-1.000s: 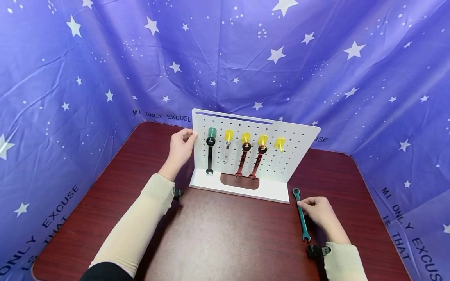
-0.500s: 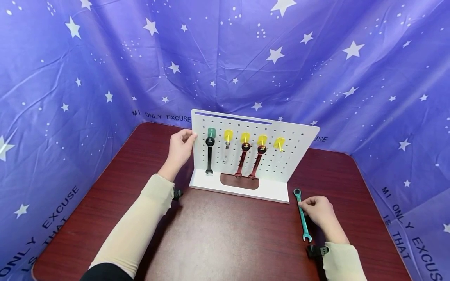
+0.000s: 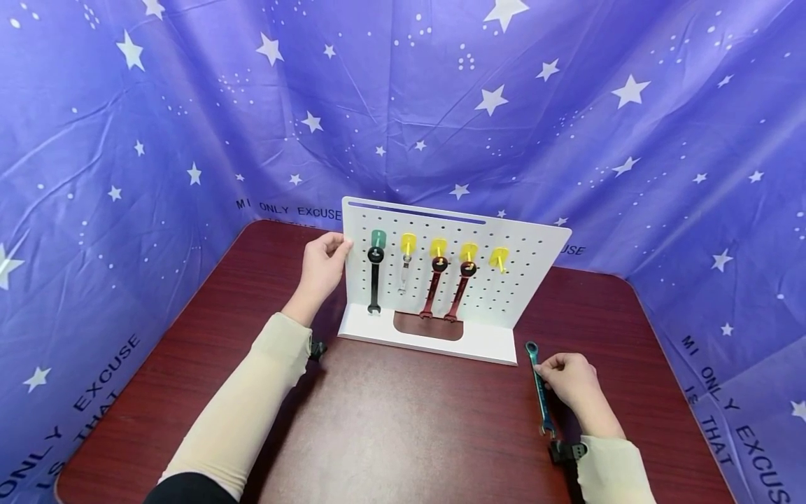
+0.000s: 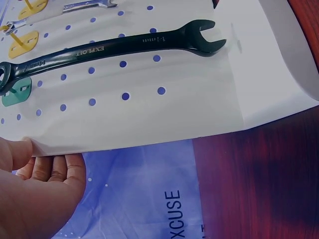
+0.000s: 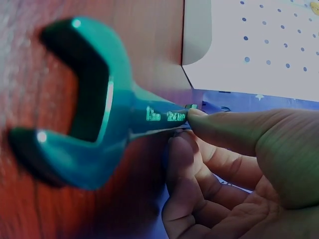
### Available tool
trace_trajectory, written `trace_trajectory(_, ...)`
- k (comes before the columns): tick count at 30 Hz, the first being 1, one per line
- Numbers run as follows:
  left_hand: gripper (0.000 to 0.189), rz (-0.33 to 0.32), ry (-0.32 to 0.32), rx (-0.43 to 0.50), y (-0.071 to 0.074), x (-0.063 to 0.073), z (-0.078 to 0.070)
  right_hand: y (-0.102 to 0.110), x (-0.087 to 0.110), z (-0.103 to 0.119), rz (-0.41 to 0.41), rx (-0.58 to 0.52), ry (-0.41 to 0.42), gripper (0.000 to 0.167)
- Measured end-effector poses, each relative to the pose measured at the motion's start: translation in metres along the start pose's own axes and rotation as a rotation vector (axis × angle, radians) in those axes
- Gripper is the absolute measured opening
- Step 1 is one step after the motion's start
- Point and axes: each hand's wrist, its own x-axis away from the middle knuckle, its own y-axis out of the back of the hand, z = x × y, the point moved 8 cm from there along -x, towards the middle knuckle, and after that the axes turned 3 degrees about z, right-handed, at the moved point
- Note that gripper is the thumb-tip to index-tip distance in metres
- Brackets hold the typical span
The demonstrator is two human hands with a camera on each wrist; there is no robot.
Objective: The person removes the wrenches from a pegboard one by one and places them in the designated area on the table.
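Note:
My left hand (image 3: 324,267) pinches the left edge of a white pegboard (image 3: 488,346) standing on the table; in the left wrist view, the thumb (image 4: 17,153) lies on its front face. A black combination wrench (image 4: 114,50) hangs from the green hook (image 3: 378,239) nearest this hand. Along the same row hang a small silver wrench (image 3: 404,274) and two dark red wrenches (image 3: 434,290), on yellow hooks. My right hand (image 3: 573,381) pinches a teal combination wrench (image 3: 539,392) by its shaft, right of the board. Its open end (image 5: 112,64) points toward me.
The rightmost yellow hook (image 3: 499,257) carries no wrench. A reddish-brown wooden table (image 3: 403,420) lies under everything, and a purple star-patterned curtain (image 3: 390,91) surrounds it at the back and sides. Black wrist cameras (image 3: 567,452) sit below both cuffs.
The teal wrench has turned slightly between the right fingers, its shaft now looking narrower and darker. The left hand and the pegboard stay in place.

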Motion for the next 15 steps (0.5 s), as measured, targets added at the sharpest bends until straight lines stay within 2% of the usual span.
trace_trajectory(15,0.014,-0.007,0.018,-0.006,-0.001,0.002,-0.002,0.011,0.003,0.016,-0.104,-0.031,0.113,0.016)
